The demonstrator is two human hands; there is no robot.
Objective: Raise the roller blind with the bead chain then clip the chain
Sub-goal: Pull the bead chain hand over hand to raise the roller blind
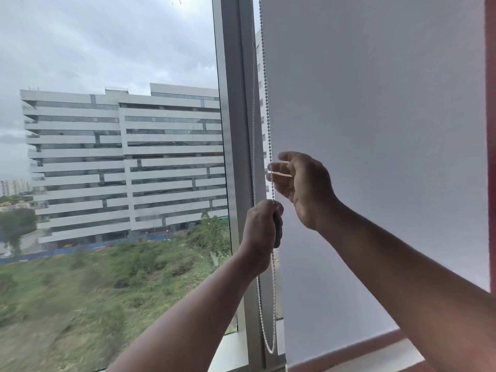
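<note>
White beaded loop chain [268, 124] hangs vertical along the grey aluminium window mullion [236, 130], just left of the white fabric roller blind [375, 116]. Long axis straight up-down; two strands, loop bottom [271, 350] low near the sill.

Left hand [264, 224] is fisted round the front strand, chain entering at the top of the fist and running out below it. Right hand [300, 183] sits above it, directly up the same strand, fingers loosely spread and half-curled, fingertips [272, 167] at the chain; looks like touching or about to pinch, firm grip not confirmable. Back strand runs free just left of both hands, against the mullion.

Blind is down nearly full length, bottom edge low by the white window sill [236, 353], so raising reads as barely begun or early. Judgement: hand-over-hand pull, the right hand is nearer the upper chain and takes the next grip, pull goes straight down along the chain axis.

No chain clip visible in view; cannot tell where it is. No containers in shot. Outside the glass: white multi-storey building [120, 162] and grassy ground [94, 291].
</note>
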